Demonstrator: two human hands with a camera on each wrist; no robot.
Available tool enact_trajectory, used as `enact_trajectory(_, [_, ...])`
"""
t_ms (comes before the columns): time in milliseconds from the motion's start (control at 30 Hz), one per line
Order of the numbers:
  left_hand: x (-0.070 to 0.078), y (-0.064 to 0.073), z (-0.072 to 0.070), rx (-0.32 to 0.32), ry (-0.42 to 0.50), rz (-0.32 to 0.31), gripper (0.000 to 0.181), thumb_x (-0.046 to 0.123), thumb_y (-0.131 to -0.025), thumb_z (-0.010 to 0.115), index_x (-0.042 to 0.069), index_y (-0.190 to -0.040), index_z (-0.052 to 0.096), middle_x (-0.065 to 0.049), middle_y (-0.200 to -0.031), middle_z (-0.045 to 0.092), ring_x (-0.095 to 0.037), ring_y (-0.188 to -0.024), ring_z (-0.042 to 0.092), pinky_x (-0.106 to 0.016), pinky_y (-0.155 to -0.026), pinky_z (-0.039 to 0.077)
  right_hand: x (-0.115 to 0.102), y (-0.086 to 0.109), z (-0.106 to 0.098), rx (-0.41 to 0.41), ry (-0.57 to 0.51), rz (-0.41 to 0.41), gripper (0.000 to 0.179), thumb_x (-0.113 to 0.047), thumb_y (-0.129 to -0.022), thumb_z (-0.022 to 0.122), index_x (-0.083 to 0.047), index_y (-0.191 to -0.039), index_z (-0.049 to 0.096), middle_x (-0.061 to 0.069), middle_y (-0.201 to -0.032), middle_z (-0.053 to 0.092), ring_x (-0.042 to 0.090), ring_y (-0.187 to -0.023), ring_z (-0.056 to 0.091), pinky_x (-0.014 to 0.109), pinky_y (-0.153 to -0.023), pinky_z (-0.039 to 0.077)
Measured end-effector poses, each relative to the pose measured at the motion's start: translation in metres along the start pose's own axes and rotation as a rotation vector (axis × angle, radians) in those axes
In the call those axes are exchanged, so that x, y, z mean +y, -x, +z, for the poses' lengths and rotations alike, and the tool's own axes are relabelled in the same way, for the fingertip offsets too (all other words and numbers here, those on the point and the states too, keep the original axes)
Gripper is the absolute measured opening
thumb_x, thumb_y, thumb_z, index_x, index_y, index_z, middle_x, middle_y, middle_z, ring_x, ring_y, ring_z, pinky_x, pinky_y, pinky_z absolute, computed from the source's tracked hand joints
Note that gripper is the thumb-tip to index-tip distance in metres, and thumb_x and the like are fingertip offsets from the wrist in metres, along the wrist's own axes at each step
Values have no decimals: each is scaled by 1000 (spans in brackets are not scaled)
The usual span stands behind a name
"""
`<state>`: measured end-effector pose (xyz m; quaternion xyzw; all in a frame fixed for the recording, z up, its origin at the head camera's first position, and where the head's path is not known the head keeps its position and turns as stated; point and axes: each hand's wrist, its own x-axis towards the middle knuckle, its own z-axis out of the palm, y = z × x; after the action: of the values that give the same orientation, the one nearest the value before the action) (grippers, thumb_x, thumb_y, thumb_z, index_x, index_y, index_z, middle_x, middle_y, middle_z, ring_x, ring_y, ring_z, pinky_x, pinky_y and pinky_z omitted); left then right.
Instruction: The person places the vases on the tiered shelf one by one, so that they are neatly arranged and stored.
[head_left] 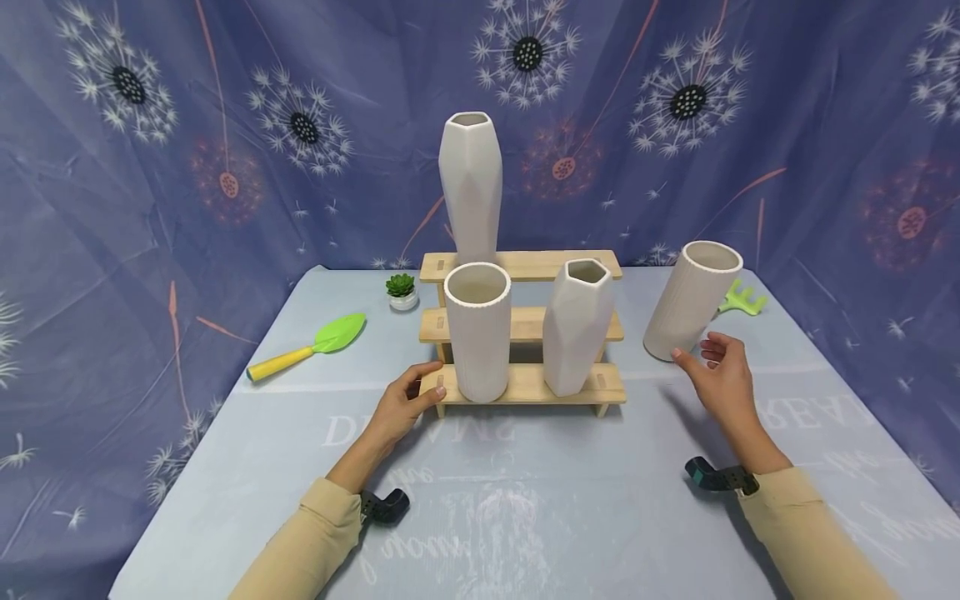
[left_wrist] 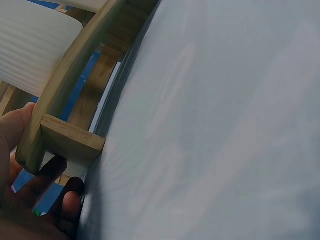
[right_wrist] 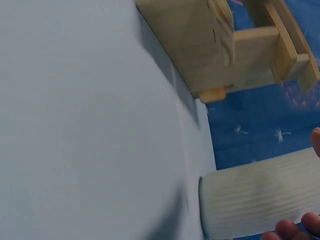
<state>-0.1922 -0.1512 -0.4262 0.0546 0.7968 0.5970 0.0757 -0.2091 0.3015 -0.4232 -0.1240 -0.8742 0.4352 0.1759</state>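
A three-step wooden stand (head_left: 525, 323) holds three white vases. My left hand (head_left: 401, 408) grips the left end of its lowest board, thumb on top and other fingers underneath, as the left wrist view shows on the board (left_wrist: 65, 65). On that bottom step stand a ribbed cylinder vase (head_left: 480, 342) and, to its right, a faceted vase (head_left: 573, 333). A taller faceted vase (head_left: 471, 179) rises from the top step. My right hand (head_left: 723, 379), fingers loosely bent, is beside the lower part of another ribbed vase (head_left: 686, 304) on the table.
A green trowel (head_left: 339, 333) with a yellow handle lies at the left. Behind it to the right sits a small potted succulent (head_left: 401, 287). Beyond the right-hand vase lies a green hand rake (head_left: 742, 300). A blue dandelion-print curtain (head_left: 360, 67) hangs behind the table (head_left: 555, 492).
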Motion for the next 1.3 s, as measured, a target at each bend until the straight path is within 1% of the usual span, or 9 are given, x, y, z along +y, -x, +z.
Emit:
enact_trajectory(100, [-1, -1, 0, -4, 9, 0, 49, 16, -91, 63, 10, -137, 48, -21, -123, 55, -14, -95, 52, -32, -82, 46, -2, -9, -1, 4, -23, 29, 78, -38, -87, 63, 2, -142, 26, 23, -136, 44, 35, -121, 43, 44, -99, 35])
enact_trajectory(167, [-2, -1, 0, -4, 12, 4, 48, 15, -91, 63, 10, -137, 48, -21, -123, 55, -13, -95, 52, -32, -82, 46, -2, -15, -2, -1, -34, 37, 80, -39, -87, 63, 2, -144, 23, 23, -139, 41, 37, -125, 41, 48, -102, 34])
enact_trajectory(333, [-1, 0, 0, -1, 3, 20, 48, 14, -91, 62, 8, -136, 48, -21, -120, 56, -13, -93, 52, -32, -80, 46, -3, -24, -3, -15, -47, 22, 83, -40, -87, 63, 0, -146, 22, 24, -144, 37, 39, -128, 38, 52, -105, 32])
enact_trajectory(567, [-30, -14, 0, 15, 18, 28, 50, 21, -90, 65, 14, -136, 49, -19, -121, 56, -13, -94, 53, -28, -78, 46, -4, -35, -3, -15, -35, 44, 84, -44, -86, 62, -1, -146, 23, 22, -147, 34, 39, -130, 37, 53, -106, 31])
enact_trajectory(633, [-32, -15, 1, 19, 14, 30, 50, 23, -89, 65, 17, -136, 50, -18, -122, 57, -13, -95, 53, -27, -78, 46, -5, -38, -3, -11, -37, 44, 83, -45, -86, 62, -1, -146, 24, 22, -147, 34, 39, -130, 37, 53, -106, 31])
enact_trajectory(867, [-33, -16, 1, 29, 19, 30, 49, 23, -89, 66, 18, -135, 50, -15, -120, 58, -12, -94, 53, -27, -76, 46, -7, -48, 1, 6, -43, 27, 84, -46, -85, 64, -3, -146, 24, 21, -144, 37, 35, -127, 39, 49, -103, 33])
enact_trajectory(1000, [-33, -16, 1, 36, 16, 33, 49, 22, -89, 66, 18, -135, 51, -15, -119, 58, -12, -93, 53, -26, -75, 45, -6, -53, 4, 1, -70, 28, 85, -45, -84, 65, -5, -146, 23, 20, -143, 38, 33, -126, 40, 46, -101, 34])
enact_trajectory(1133, [-32, -15, 1, 39, 4, 34, 48, 23, -89, 66, 18, -134, 51, -15, -119, 58, -11, -94, 54, -24, -76, 46, -6, -57, 6, -21, -95, 45, 89, -47, -84, 65, -7, -147, 19, 21, -146, 36, 35, -130, 40, 50, -105, 35])
enact_trajectory(1300, [-32, -15, 1, 45, -11, 43, 48, 26, -88, 67, 19, -133, 52, -14, -119, 59, -13, -96, 55, -24, -78, 46, -5, -61, 7, -28, -105, 67, 93, -50, -82, 66, -7, -147, 17, 21, -148, 34, 37, -133, 38, 54, -107, 33])
